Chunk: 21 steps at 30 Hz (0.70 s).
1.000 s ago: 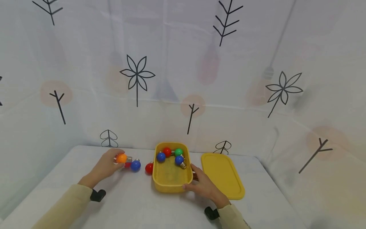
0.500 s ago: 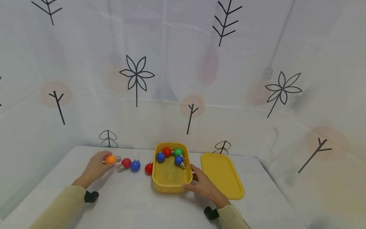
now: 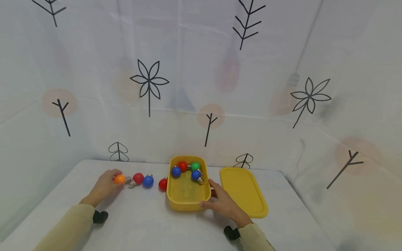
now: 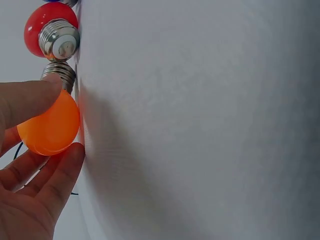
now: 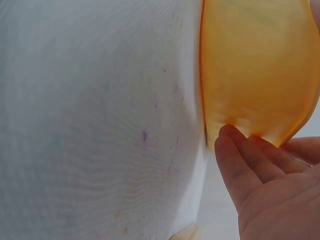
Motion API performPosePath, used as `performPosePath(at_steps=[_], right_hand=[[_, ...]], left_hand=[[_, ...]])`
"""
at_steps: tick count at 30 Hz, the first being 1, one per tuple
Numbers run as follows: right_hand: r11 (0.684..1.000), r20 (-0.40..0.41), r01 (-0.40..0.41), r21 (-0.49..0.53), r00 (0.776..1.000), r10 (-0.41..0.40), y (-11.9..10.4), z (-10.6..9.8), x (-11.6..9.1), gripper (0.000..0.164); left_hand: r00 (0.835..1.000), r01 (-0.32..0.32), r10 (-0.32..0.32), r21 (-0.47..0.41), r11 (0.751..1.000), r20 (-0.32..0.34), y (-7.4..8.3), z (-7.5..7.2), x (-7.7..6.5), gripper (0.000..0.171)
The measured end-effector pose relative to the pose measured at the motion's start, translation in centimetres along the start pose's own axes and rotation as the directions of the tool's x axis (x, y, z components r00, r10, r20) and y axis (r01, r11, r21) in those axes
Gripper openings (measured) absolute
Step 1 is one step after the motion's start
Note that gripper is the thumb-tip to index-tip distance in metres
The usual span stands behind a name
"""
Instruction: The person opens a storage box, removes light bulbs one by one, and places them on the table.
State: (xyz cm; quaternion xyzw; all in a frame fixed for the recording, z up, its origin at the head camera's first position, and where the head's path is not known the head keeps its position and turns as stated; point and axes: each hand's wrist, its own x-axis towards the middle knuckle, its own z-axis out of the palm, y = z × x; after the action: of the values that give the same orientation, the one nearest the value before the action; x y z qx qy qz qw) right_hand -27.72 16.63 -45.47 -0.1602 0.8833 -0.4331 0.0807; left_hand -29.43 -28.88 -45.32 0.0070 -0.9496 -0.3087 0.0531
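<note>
In the head view, my left hand (image 3: 103, 186) pinches an orange light bulb (image 3: 119, 179) low at the table's left side. The left wrist view shows the thumb by the metal screw base of the orange bulb (image 4: 52, 125) and fingers around its far end. A red bulb (image 3: 138, 178) lies just right of it, then a blue bulb (image 3: 148, 181). My right hand (image 3: 224, 204) rests against the near right corner of a yellow plastic box (image 3: 183, 195). In the right wrist view, nearly straight fingers (image 5: 237, 160) press its side wall.
Inside the box are red, green and blue bulbs, among them a blue one (image 3: 196, 175). Another red bulb (image 3: 163, 184) lies against the box's left wall. A flat yellow lid (image 3: 243, 191) lies right of the box. A patterned cloth (image 3: 185, 132) hangs behind the white table.
My left hand has carried the orange bulb left and then lowered it, uncovering the red bulb beside the blue one. My right hand and the box have stayed in place.
</note>
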Motion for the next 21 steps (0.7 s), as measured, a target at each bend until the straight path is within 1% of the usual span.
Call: performPosePath(at_steps=[5, 10, 17, 19, 21], right_hand=[[1.000, 0.003, -0.009, 0.002, 1.000, 0.009, -0.09, -0.01, -0.02, 0.103], [1.000, 0.001, -0.010, 0.002, 1.000, 0.010, -0.12, -0.03, -0.05, 0.103], [1.000, 0.001, -0.019, 0.001, 1.000, 0.019, -0.15, 0.01, -0.03, 0.103], [1.000, 0.001, -0.022, 0.001, 1.000, 0.022, -0.16, 0.01, -0.02, 0.103], [1.000, 0.003, -0.021, 0.002, 1.000, 0.021, -0.16, -0.01, 0.00, 0.103]], left_hand=[[1.000, -0.014, 0.014, 0.000, 1.000, 0.002, -0.12, 0.08, -0.02, 0.052], [1.000, -0.031, 0.031, 0.022, 0.999, 0.002, -0.09, 0.16, -0.02, 0.055], [0.999, -0.038, 0.037, 0.066, 0.997, 0.006, 0.36, 0.03, -0.20, 0.064], [0.998, -0.056, 0.057, 0.086, 0.995, -0.005, 0.53, -0.06, -0.31, 0.064], [0.996, -0.086, 0.090, 0.114, 0.990, -0.025, 0.64, -0.03, -0.26, 0.061]])
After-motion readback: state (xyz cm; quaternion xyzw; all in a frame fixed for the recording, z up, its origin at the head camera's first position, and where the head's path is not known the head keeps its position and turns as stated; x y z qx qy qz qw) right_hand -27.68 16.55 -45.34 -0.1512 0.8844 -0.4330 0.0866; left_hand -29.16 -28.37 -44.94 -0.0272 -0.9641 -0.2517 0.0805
